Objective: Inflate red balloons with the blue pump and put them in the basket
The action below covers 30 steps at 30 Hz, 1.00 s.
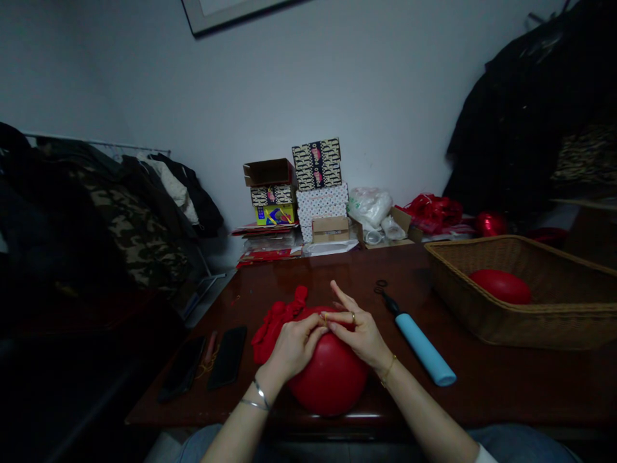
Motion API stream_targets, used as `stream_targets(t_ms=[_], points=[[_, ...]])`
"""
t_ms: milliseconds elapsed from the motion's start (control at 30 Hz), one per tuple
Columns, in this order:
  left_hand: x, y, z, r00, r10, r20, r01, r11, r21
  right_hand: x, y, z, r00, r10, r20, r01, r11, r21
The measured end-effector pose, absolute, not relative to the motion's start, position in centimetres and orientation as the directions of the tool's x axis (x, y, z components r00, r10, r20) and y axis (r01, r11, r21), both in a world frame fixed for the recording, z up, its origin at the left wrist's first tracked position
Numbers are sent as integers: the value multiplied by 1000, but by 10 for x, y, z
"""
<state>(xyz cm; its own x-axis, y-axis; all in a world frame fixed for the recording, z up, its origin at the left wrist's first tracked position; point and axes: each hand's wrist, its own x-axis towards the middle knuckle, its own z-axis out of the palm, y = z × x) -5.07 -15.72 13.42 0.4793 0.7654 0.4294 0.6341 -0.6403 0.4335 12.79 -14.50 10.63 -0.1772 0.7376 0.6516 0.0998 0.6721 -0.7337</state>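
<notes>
An inflated red balloon [330,382] rests near the table's front edge, under both hands. At its top my left hand [295,346] is closed, thumb and forefinger pinching the balloon's neck. My right hand [361,331] meets it there, thumb and forefinger pinched at the same spot, the other fingers raised. Something thin and yellowish, perhaps a rubber band, shows between the fingertips; the neck itself is mostly covered. Just behind my left hand lies a heap of limp red balloons [270,331]. A light-blue hand pump [425,350] with a black nozzle lies right of my right hand.
A wicker basket [511,318] holding another red balloon [501,286] stands at the right. Two dark phones [227,357] and yellow bands [205,368] lie at the left. Stacked boxes [322,206] and plastic bags [370,206] line the wall behind the table [332,267].
</notes>
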Motion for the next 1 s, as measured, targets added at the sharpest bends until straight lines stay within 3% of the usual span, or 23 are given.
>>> stream_targets(t_ms=[233, 433, 667, 1000], points=[[-50, -157, 134, 486, 763, 425, 613, -645, 456, 124, -144, 105, -125, 762, 636, 75, 646, -760], [-50, -158, 134, 481, 767, 425, 619, -640, 455, 114, -144, 99, 22, 805, 593, 10, 593, -805], [-50, -157, 132, 488, 762, 426, 624, -646, 440, 110, -144, 100, 2, 799, 601, 162, 593, -789], [-60, -154, 125, 418, 677, 605, 584, -711, 393, 120, -146, 105, 94, 821, 564, 263, 526, -809]])
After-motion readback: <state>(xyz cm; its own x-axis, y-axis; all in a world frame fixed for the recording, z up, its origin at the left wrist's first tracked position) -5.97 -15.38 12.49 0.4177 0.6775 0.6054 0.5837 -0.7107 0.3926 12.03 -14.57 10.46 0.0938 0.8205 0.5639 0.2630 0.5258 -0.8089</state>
